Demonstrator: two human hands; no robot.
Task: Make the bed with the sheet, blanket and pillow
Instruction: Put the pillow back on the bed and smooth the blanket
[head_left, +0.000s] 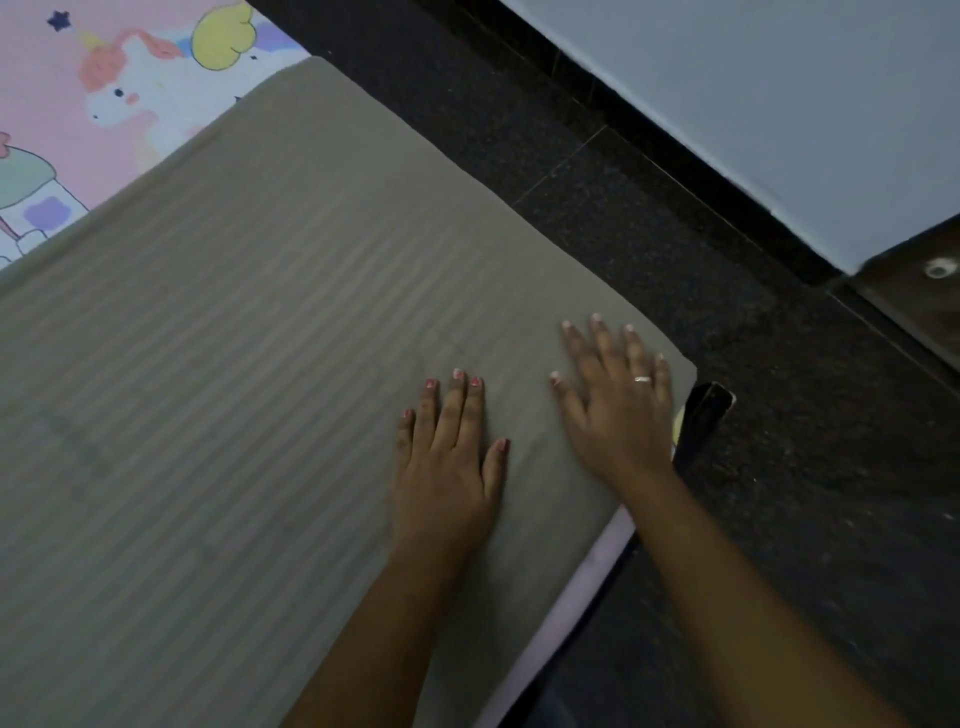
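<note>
Grey-brown ribbed blanket (249, 374) lies flat over the bed, its far edge crossing a pink cartoon-printed sheet (67, 73) at upper left and its right edge running along the bedside, where a thin lilac strip of sheet shows below. Left hand (449, 457) and right hand (615, 400) both rest palm-down on the blanket near its right corner, fingers straight and spread, grasping nothing. Dark speckled floor (779, 467) lies open beside the bed up to a pale wall (779, 104).
</note>
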